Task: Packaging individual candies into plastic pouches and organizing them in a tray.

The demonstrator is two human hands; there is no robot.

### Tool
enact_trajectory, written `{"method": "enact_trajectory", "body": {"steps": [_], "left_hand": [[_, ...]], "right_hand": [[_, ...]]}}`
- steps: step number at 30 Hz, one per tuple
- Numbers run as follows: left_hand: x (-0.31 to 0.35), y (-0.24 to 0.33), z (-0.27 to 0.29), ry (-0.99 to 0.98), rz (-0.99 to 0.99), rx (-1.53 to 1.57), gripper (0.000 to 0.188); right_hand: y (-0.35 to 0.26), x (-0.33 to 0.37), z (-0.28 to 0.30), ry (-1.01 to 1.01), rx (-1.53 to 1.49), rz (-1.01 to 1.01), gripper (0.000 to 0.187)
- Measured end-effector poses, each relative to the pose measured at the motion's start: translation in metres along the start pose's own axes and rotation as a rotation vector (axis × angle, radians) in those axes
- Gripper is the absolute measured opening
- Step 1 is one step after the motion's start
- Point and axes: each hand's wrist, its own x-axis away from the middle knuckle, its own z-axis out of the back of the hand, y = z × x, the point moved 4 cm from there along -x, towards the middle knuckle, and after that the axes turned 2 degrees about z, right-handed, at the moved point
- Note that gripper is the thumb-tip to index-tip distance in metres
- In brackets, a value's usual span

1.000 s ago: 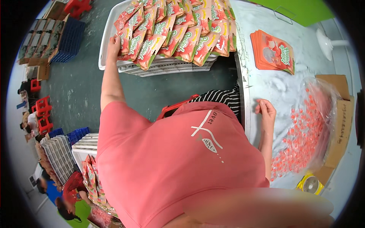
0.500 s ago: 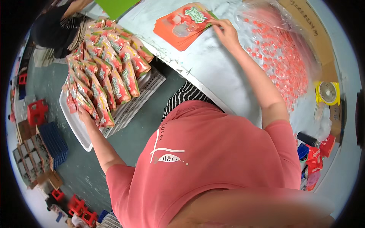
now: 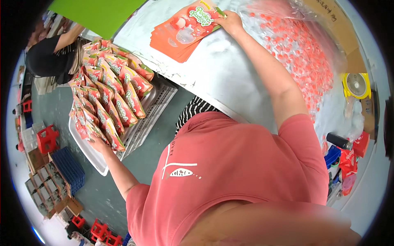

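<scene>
Tabletop (image 3: 230, 78) stretches pale and bare between our arms, its edge running diagonally above grey floor. Our left hand (image 3: 98, 143) grips the white tray (image 3: 88, 153) rim beside glossy filled packets (image 3: 111, 102). Our right hand (image 3: 230, 21), fingers closed, pinches flat orange pouches (image 3: 182, 35) stacked near the far edge.

Filled pouches (image 3: 111, 94) are lying in rows on a tray (image 3: 92, 158) left of the bench (image 3: 230, 78); flat pouches (image 3: 184, 30) are lying stacked at the bench's far edge, a bag of caps (image 3: 303, 57) sitting to their right.
</scene>
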Motion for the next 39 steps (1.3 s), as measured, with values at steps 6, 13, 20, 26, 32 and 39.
{"method": "enact_trajectory", "body": {"steps": [6,13,20,26,32,39], "left_hand": [[0.002,0.019,0.014,0.123,-0.065,-0.038,0.08],[0.189,0.228,-0.041,-0.14,-1.102,0.095,0.037],[0.39,0.293,-0.119,-1.179,-0.991,0.376,0.016],[0.45,0.289,-0.154,-1.297,-1.035,0.197,0.027],[0.46,0.273,-0.166,-1.442,-0.848,0.348,0.029],[0.458,0.263,-0.146,-1.381,-0.855,0.327,0.021]], "right_hand": [[0.0,0.035,0.018,-0.123,-0.225,-0.159,0.035],[0.001,0.124,0.044,-0.22,-0.783,-0.37,0.022],[-0.033,0.232,0.057,-0.216,-0.972,-0.372,0.016],[-0.057,0.275,0.085,-0.162,-0.866,-0.187,0.008],[-0.052,0.283,0.089,-0.11,-1.095,-0.217,0.013],[-0.036,0.294,0.089,0.2,-0.697,-0.234,0.013]]}}
